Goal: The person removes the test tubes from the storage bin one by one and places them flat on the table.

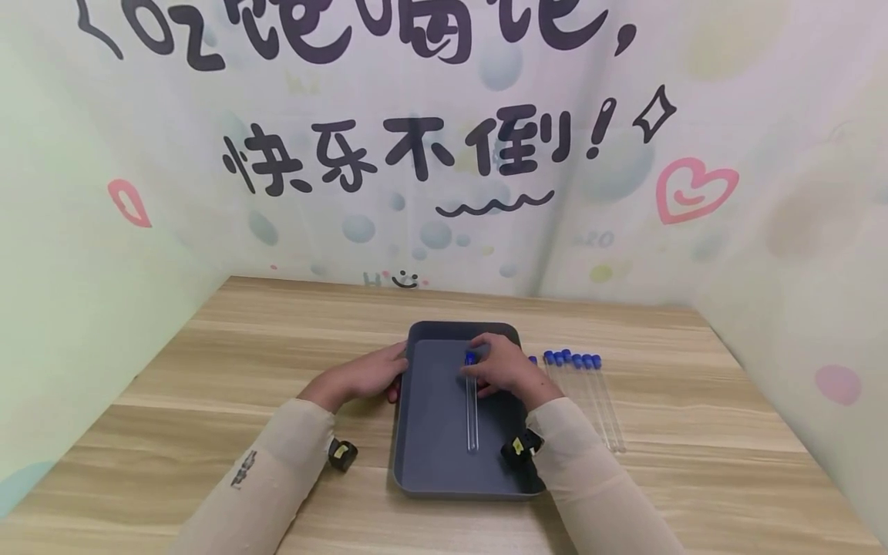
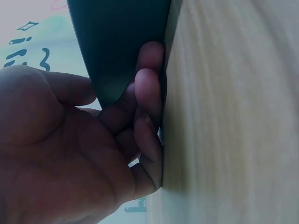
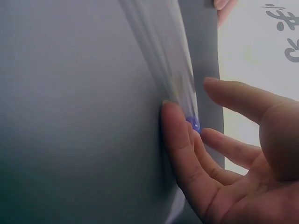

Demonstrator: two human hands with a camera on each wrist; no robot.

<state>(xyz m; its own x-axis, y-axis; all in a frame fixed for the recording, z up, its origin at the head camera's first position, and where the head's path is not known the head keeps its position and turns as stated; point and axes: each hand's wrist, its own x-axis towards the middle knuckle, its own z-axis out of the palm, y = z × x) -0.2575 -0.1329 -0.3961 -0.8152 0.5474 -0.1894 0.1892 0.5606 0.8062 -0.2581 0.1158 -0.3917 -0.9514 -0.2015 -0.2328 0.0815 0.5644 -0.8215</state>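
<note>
A dark grey rectangular tray (image 1: pixel 437 462) stands on the table. My left hand (image 1: pixel 375 371) grips its left side: in the left wrist view the thumb lies at the rim and the curled fingers (image 2: pixel 148 93) are low against the outer wall, by the tabletop. Inside the tray is a clear test tube (image 1: pixel 472 416) with a blue cap (image 1: pixel 470 358), its cap end towards the back. My right hand (image 1: pixel 502 362) is over that cap. In the right wrist view, loosely bent fingers (image 3: pixel 175 126) surround the cap, while the thumb (image 3: pixel 233 95) stands apart from the tube.
To the right of the tray, several more blue-capped test tubes (image 1: pixel 600 408) lie side by side, partly hidden by the right forearm. Another blue cap (image 1: pixel 533 360) shows by the tray's right rim. A printed cloth (image 1: pixel 416 231) hangs behind the wooden table (image 1: pixel 694 432).
</note>
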